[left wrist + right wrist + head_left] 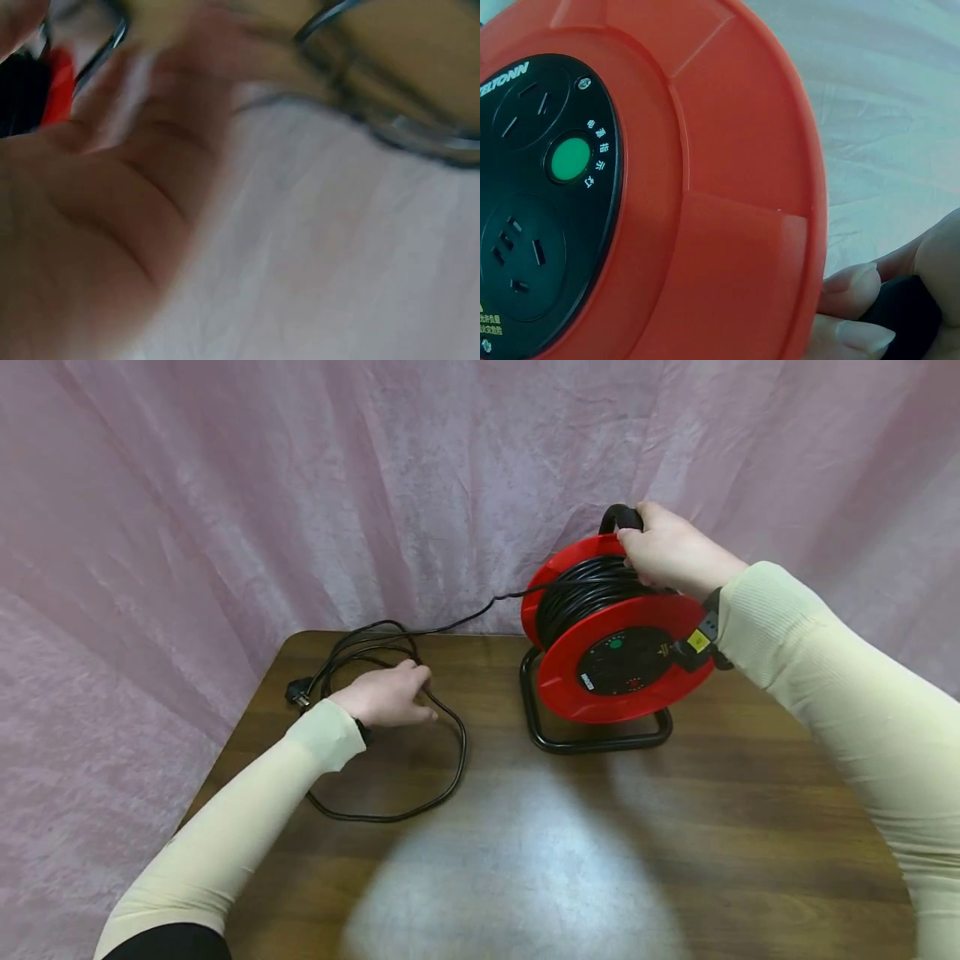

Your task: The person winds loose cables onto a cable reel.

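Observation:
A red cable reel point(557, 681) wound with black cable stands on a black tubular frame point(592, 747) on the table. My right hand point(678, 553) grips the reel's black top handle point(621, 517); the right wrist view shows its fingers point(859, 337) curled round that handle. A socket panel point(525, 202) with a green round light point(571, 159) is set in the reel's face. Over the loose loops of cable point(462, 752) at the left hovers my left hand point(384, 695), palm down, fingers loosely bent. Blurred in the left wrist view, it shows nothing in its palm.
The cable's plug point(298, 691) lies near the left edge of the wooden table point(517, 843). From the loops, a stretch of cable point(480, 612) rises to the reel. A pink curtain point(450, 485) hangs behind the table.

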The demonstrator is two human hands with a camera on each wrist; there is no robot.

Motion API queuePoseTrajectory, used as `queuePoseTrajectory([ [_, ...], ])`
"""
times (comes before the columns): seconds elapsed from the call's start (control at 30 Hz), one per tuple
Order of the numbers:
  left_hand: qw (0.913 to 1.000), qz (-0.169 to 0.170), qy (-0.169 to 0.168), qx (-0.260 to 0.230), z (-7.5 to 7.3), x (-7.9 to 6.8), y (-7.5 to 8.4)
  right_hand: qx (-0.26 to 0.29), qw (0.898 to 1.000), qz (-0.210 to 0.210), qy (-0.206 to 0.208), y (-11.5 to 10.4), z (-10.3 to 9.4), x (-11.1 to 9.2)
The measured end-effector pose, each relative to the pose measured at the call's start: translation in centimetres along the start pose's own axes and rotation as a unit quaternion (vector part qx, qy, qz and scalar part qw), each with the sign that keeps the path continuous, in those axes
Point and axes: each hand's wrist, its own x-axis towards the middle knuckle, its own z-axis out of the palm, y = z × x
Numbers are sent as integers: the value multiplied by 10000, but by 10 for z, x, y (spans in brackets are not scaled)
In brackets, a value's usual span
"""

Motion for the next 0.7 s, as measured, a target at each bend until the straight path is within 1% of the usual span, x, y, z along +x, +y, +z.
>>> queuePoseTrajectory([
  [0.03, 9995, 289, -108, 34, 8, 0, -3, 15, 10000, -3, 8, 0, 0, 0],
  [0.1, 9949, 964, -174, 256, 25, 5, -6, -5, 10000, 5, 14, 0, 0, 1],
  [0.17, 9872, 1462, -71, 636, 37, 10, -7, 20, 10000, 19, 23, 0, 0, 2],
  [0.23, 9782, 1728, 198, 1134, 48, 18, -7, 127, 9999, 37, -12, 0, -1, 2],
  [0.37, 9661, 1822, 611, 1726, 62, 34, -11, 398, 9991, 61, -125, 2, -2, 1],
  [0.5, 9557, 1928, 898, 2036, 66, 50, -13, 598, 9980, 127, -172, 5, -4, -4],
  [0.53, 9548, 1908, 957, 2069, 66, 55, -14, 619, 9978, 151, -171, 6, -4, -6],
  [0.57, 9554, 1838, 1028, 2070, 65, 59, -13, 624, 9978, 164, -170, 7, -5, -7],
  [0.6, 9579, 1740, 1097, 2004, 63, 63, -12, 595, 9979, 170, -177, 7, -5, -8],
  [0.7, 9694, 1312, 1294, 1623, 54, 75, -10, 575, 9980, 189, -201, 7, -6, -12],
])
